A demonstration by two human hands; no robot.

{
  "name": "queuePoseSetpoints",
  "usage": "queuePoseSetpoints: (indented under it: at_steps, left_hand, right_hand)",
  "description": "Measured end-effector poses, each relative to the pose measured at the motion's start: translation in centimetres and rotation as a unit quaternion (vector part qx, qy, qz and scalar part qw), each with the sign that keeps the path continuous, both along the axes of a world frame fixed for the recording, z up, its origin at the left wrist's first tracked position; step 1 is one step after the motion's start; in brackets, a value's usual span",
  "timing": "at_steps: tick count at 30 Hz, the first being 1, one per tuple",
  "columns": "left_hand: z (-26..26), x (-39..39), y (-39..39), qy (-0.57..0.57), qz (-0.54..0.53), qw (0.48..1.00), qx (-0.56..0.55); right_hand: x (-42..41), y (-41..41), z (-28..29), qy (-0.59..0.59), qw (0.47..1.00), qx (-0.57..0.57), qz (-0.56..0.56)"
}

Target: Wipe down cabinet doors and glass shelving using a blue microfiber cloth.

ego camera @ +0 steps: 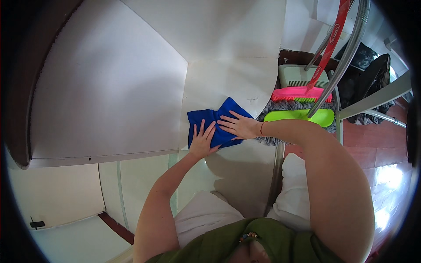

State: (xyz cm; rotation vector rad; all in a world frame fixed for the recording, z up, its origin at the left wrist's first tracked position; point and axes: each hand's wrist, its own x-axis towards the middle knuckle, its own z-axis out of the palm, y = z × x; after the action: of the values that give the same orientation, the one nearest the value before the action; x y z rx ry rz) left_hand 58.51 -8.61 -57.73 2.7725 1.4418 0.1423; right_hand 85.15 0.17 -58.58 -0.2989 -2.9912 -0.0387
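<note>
A folded blue cloth [227,138] lies spread on a white shelf-like surface [227,79], close to its front edge. My left hand [203,140] presses flat on the cloth's left part with fingers spread. On the right part rests my right hand [241,126], palm down, its fingers also apart and pointing left. The two hands nearly meet over the middle of the cloth. Neither hand visibly grasps it; the cloth under the palms is hidden.
A white panel [111,85] rises at the left. Right of the surface stand a pink broom [301,92], a green-headed mop [286,115] with grey fringe, and a pale dustpan [296,74]. Black plastic bags [368,79] sit behind a metal frame [378,95] on the reddish floor [361,154].
</note>
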Motion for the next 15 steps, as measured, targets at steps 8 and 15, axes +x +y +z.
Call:
queuePoseSetpoints:
  at_steps: [8, 15]
  left_hand:
    - [0.18, 0.11, -0.05, 0.01, 0.005, 1.0, -0.01]
    - [0.03, 0.04, -0.01, 0.004, 0.004, 1.0, -0.009]
  right_hand:
    - [0.1, -0.04, 0.12, -0.004, 1.0, 0.006, 0.0]
    - [0.09, 0.03, 0.25, -0.002, 1.0, -0.011, 0.002]
